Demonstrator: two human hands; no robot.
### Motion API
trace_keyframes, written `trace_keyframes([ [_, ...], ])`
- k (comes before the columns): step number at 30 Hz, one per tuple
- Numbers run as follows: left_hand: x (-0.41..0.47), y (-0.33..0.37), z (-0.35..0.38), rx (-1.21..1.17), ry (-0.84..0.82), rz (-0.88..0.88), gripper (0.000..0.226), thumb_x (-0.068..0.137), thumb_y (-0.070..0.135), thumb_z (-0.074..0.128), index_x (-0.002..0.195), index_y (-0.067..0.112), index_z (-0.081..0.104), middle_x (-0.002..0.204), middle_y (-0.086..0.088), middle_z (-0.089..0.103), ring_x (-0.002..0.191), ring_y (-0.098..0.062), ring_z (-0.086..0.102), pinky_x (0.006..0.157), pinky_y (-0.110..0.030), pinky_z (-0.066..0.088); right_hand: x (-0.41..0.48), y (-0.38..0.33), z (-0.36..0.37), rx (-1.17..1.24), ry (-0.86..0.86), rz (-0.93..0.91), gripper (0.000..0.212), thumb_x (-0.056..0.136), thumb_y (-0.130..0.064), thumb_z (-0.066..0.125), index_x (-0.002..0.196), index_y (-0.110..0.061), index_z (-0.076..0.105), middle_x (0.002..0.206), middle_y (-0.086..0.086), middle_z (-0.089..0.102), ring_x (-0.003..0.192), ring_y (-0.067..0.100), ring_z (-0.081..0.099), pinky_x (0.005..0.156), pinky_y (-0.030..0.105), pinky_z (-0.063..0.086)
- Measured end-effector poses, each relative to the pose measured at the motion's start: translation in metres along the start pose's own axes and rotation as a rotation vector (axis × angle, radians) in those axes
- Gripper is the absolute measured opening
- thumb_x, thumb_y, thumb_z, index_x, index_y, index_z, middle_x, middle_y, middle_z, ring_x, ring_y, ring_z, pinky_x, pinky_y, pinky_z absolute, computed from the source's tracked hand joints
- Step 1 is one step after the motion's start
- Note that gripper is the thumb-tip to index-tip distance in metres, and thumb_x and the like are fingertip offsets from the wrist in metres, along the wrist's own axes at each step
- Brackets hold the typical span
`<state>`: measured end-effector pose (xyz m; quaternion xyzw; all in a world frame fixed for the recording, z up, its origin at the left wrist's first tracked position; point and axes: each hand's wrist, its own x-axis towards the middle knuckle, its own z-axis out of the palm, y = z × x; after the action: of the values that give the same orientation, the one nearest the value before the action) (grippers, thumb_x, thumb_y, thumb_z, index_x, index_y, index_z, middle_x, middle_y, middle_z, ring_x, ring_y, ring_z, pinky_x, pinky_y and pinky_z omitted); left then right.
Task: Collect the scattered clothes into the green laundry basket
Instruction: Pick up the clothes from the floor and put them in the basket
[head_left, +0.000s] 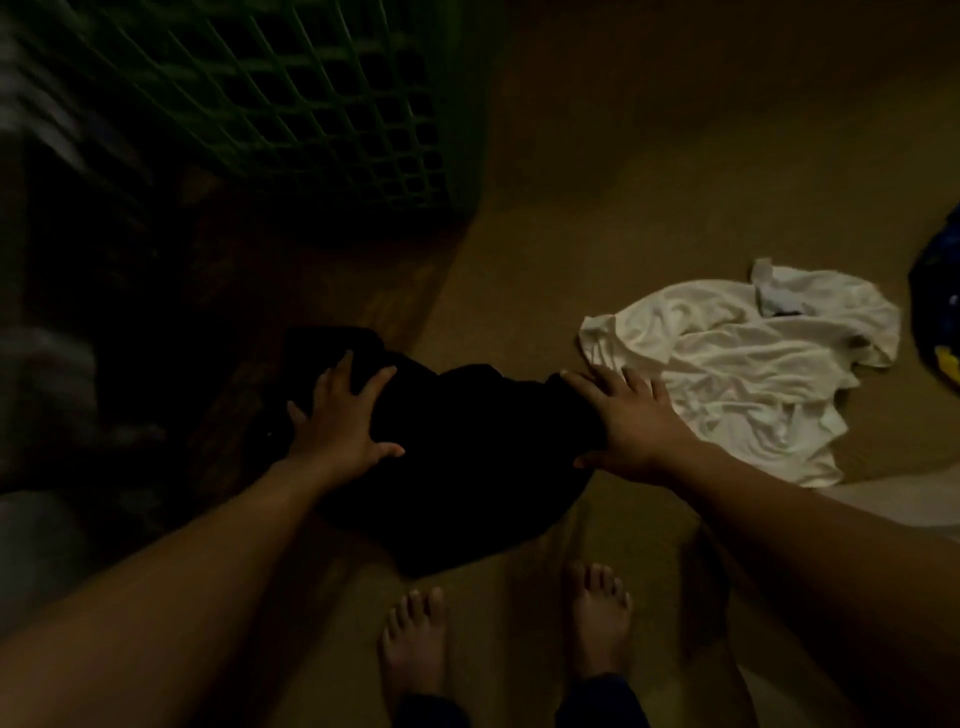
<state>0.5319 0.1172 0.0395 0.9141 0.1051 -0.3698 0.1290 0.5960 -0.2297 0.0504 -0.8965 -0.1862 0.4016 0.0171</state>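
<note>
Two hands are in view, well apart, neither one closed around anything. The left hand (340, 421) lies palm down with fingers spread on the left part of one black garment (467, 457). The right hand (631, 421) lies palm down with fingers spread on the garment's right edge, the fingertips reaching toward one white T-shirt (743, 364). Both forearms are extended forward and down. The black garment is bunched on the floor (675, 156), between the hands. The white T-shirt lies crumpled just to its right, with one small pale item (769, 291) on top. Two bare feet (415, 639) stand near the black garment. One green laundry basket (311, 104) stands farther off at upper left; its contents cannot be determined. One blue-and-yellow object (940, 291) is cut off at the right edge.
</note>
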Motion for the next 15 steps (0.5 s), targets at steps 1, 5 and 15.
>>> trace_keyframes([
  [1, 0.013, -0.002, 0.017, -0.020, 0.007, -0.029, 0.112, 0.071, 0.055, 0.084, 0.154, 0.053, 0.009, 0.167, -0.001, -0.016, 0.153, -0.036, -0.008, 0.110, -0.079, 0.010, 0.012, 0.004, 0.018, 0.012, -0.014, -0.006, 0.111, 0.078, -0.058, 0.075, 0.155, -0.047, -0.006, 0.167, 0.007, 0.003, 0.152, 0.041, 0.007, 0.120, 0.063, 0.014],
  [5, 0.050, -0.005, 0.074, 0.031, -0.028, -0.059, 0.121, 0.068, 0.059, 0.084, 0.153, 0.056, -0.001, 0.166, -0.003, -0.023, 0.152, -0.041, -0.016, 0.110, -0.081, 0.006, 0.053, 0.011, 0.079, 0.056, -0.080, -0.003, 0.120, 0.077, -0.058, 0.076, 0.153, -0.049, -0.015, 0.168, 0.007, -0.007, 0.153, 0.040, 0.002, 0.120, 0.060, 0.019],
  [15, 0.055, 0.024, 0.119, -0.015, 0.155, -0.074, 0.072, 0.084, 0.014, 0.072, 0.146, 0.029, 0.038, 0.154, -0.012, 0.027, 0.136, -0.040, 0.030, 0.106, -0.061, 0.040, 0.073, -0.025, 0.133, 0.595, 0.246, 0.151, 0.059, 0.091, -0.013, 0.062, 0.146, -0.024, 0.044, 0.136, 0.009, 0.055, 0.120, 0.030, 0.057, 0.098, 0.040, 0.049],
])
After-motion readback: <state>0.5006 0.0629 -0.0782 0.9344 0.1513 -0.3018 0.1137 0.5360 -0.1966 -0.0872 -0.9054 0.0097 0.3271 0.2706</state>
